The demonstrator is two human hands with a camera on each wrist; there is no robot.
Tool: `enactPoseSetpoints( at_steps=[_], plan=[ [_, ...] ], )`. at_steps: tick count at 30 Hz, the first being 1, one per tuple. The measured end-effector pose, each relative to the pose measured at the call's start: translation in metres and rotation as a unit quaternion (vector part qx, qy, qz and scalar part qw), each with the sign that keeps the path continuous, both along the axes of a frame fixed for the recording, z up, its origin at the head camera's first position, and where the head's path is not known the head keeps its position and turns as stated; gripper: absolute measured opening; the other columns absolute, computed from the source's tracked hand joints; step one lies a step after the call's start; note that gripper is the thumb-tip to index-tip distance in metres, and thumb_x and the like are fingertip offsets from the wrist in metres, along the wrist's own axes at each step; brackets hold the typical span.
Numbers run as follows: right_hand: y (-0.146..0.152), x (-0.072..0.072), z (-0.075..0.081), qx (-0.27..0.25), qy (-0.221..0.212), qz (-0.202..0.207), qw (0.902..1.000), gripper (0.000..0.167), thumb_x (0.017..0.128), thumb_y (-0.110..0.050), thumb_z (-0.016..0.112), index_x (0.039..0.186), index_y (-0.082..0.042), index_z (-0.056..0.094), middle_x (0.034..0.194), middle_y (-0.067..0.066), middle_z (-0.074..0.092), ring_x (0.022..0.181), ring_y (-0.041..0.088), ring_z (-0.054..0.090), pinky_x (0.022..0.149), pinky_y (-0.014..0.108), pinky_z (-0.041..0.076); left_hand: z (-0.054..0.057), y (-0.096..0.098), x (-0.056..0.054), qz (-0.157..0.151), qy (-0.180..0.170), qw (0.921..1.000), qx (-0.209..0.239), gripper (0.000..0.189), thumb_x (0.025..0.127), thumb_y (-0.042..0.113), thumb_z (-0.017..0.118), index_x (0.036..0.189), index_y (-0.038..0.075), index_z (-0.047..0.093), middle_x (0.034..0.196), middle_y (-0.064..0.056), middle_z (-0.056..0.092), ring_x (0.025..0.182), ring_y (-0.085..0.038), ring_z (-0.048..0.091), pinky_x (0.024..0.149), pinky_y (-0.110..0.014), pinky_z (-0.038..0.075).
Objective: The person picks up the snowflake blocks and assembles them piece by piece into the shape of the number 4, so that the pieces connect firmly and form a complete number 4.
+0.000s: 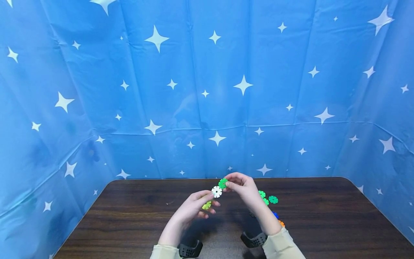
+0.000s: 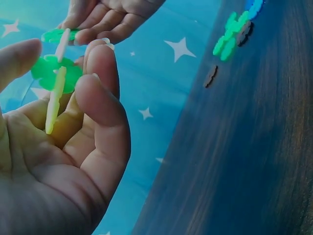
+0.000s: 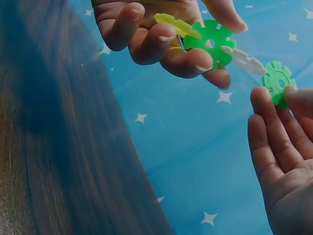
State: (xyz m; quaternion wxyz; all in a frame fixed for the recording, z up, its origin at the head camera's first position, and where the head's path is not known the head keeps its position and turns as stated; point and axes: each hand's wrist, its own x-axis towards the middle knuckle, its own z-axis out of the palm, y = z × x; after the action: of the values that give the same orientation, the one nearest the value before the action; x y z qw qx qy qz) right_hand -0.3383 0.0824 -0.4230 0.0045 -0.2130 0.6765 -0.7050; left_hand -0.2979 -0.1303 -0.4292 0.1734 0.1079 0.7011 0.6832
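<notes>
My left hand [image 1: 193, 207] grips a short chain of interlocking notched plastic discs. In the right wrist view the chain runs from a yellow disc [image 3: 171, 23] by the palm, through a green disc [image 3: 222, 38] between thumb and fingers, to a white disc [image 3: 247, 61] sticking out edge-on. My right hand [image 1: 244, 189] pinches another green disc [image 3: 272, 81] between thumb and fingertips, its rim right at the white disc's outer end. Both hands are raised over the table. From the head view, the chain's middle green disc is hidden behind the left hand.
Several loose green discs [image 1: 273, 199] lie on the dark wooden table [image 1: 323, 216] beyond the right forearm. A blue disc [image 1: 275, 215] and an orange disc [image 1: 282, 223] are partly covered by that arm. A blue star-patterned curtain [image 1: 207, 108] surrounds the table's back and sides.
</notes>
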Motion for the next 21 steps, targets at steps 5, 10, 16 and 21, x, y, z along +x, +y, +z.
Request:
enactPoseSetpoints(
  at_steps=[5,10,16,21],
  plan=[
    [-0.001,0.0,-0.001,-0.012,-0.007,-0.01,0.9999,0.023,0.092,-0.003,0.063,0.111,0.011,0.06,0.092,0.008,0.069,0.078,0.018,0.069,0.077,0.036,0.055,0.002,0.001,0.0,-0.006,-0.006,0.9997,0.024,0.049,0.098,0.037,0.056,0.13,-0.001,0.052,0.097,-0.01,0.069,0.069,-0.009,0.06,0.056,-0.019,0.047],
    [-0.004,0.0,-0.002,-0.023,-0.013,-0.015,0.9995,0.021,0.092,-0.001,0.063,0.109,0.01,0.06,0.089,0.005,0.067,0.076,0.018,0.068,0.075,0.037,0.055,0.003,0.002,0.0,-0.013,-0.008,0.9992,0.037,0.05,0.099,0.036,0.056,0.131,-0.002,0.051,0.093,-0.008,0.069,0.061,-0.005,0.053,0.053,-0.016,0.045],
    [-0.009,0.0,-0.004,-0.039,-0.021,-0.026,0.9987,0.02,0.091,0.001,0.063,0.107,0.012,0.06,0.085,0.005,0.066,0.072,0.015,0.067,0.073,0.035,0.055,0.001,0.003,0.0,-0.011,-0.002,0.9993,0.036,0.051,0.101,0.036,0.05,0.133,-0.004,0.049,0.086,-0.001,0.067,0.058,-0.005,0.046,0.052,-0.017,0.041],
    [-0.011,0.001,-0.006,-0.043,-0.024,-0.039,0.998,0.021,0.09,0.002,0.063,0.108,0.014,0.059,0.084,0.004,0.067,0.07,0.014,0.067,0.074,0.039,0.055,0.001,0.006,0.0,0.016,0.0,0.9996,0.025,0.05,0.102,0.038,0.046,0.13,-0.003,0.053,0.087,0.0,0.063,0.057,-0.006,0.039,0.052,-0.02,0.035]
  ],
)
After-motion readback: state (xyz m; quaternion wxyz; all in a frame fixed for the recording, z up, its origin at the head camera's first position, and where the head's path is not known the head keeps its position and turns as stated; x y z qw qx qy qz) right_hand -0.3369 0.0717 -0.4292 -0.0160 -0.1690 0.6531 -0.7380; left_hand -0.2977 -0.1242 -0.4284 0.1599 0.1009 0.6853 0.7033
